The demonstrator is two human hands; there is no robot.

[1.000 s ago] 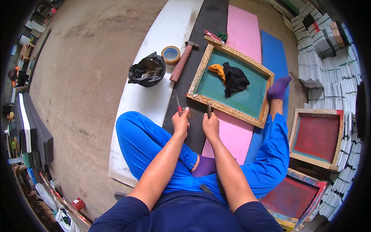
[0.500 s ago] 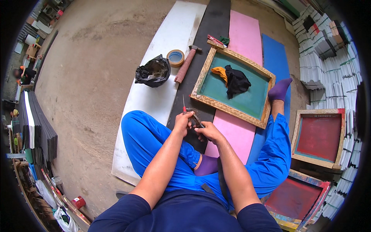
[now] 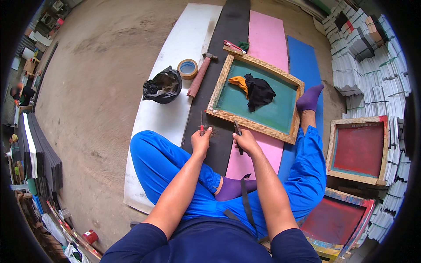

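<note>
My left hand (image 3: pixel 201 142) is closed round the red handle of a thin screwdriver (image 3: pixel 202 127), its shaft upward above the black board (image 3: pixel 197 105). My right hand (image 3: pixel 247 142) grips a dark, slim tool that looks like pliers (image 3: pixel 237 127), close to the lower edge of a wooden screen frame (image 3: pixel 258 124). The two hands are apart. Small brown bits (image 3: pixel 214 131) lie on the black board beside my left hand. Inside the frame, on its green mesh (image 3: pixel 287 101), rest a black cloth (image 3: pixel 259 93) and an orange cloth (image 3: pixel 238 82).
A hammer with a wrapped handle (image 3: pixel 199 76), a tape roll (image 3: pixel 187 69) and a black plastic bag (image 3: pixel 162 85) lie left of the frame. Two red-meshed frames (image 3: pixel 357 149) (image 3: pixel 335 219) stand at right, near stacked white sheets (image 3: pixel 368 79). My legs (image 3: pixel 162 158) flank the work.
My hands have moved apart; the right has shifted to the right with the dark tool, now pointing up toward the frame. The left still holds the screwdriver. The view has shifted slightly.
</note>
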